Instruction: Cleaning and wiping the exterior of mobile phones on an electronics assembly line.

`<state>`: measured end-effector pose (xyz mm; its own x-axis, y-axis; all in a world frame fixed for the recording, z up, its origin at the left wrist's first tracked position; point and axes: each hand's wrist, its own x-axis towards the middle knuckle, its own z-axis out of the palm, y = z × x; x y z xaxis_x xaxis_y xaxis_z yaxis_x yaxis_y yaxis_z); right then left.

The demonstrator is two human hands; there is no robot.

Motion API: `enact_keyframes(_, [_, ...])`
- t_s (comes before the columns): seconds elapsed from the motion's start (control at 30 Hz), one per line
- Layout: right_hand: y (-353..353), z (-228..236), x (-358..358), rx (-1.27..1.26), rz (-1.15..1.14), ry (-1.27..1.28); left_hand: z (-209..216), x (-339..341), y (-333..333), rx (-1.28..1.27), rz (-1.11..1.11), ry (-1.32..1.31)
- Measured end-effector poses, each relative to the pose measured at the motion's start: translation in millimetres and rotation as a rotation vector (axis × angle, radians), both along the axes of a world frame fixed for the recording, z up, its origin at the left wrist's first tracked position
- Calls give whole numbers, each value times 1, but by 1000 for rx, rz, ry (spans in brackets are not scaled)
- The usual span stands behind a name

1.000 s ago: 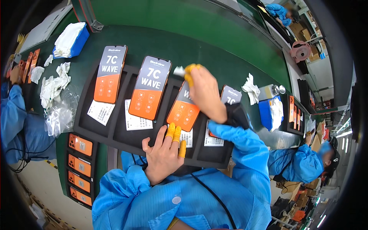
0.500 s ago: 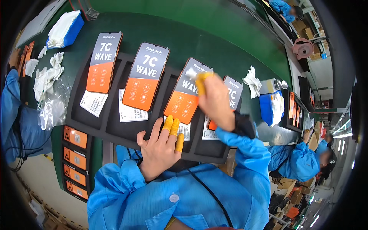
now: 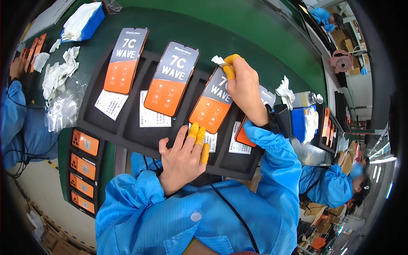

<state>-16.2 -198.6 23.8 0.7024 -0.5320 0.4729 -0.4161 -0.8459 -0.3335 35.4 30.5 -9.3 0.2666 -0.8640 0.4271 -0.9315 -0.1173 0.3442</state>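
Note:
A phone (image 3: pixel 206 111) with a grey and orange screen film lies tilted in a compartment of the black tray (image 3: pixel 129 143). Yellow finger cots cover several fingertips of both my hands. My left hand (image 3: pixel 182 163) has its fingers stretched out, the tips resting at this phone's near edge. At the far end, my right hand (image 3: pixel 245 87) pinches a crumpled white wipe (image 3: pixel 218 60) against the phone's top corner. Two similar phones lie to the left, one at the far left (image 3: pixel 126 60) and one nearer (image 3: pixel 171 80). My right wrist partly hides another phone (image 3: pixel 245 137) at the right.
White printed labels (image 3: pixel 155 111) lie under the phones. Used wipes (image 3: pixel 59 70) and clear plastic bags (image 3: pixel 63 110) sit at left, near a blue wipe box (image 3: pixel 87 23). Another wipe box (image 3: pixel 304 123) stands right. A lower tray of orange phones (image 3: pixel 83 165) is at left; co-workers sit both sides.
My right hand with the wipe has moved from the phone's upper face to its top left corner. The left hand stays at the near edge. The whole view has shifted slightly.

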Motion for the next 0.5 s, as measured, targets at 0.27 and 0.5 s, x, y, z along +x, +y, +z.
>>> enact_keyframes(0.27, [64,-14,-16,57,287,62,-1,2,-2,-33,14,4])
enact_keyframes(0.5, [76,-8,-33,133,466,211,-1,2,5,-135,84,58])
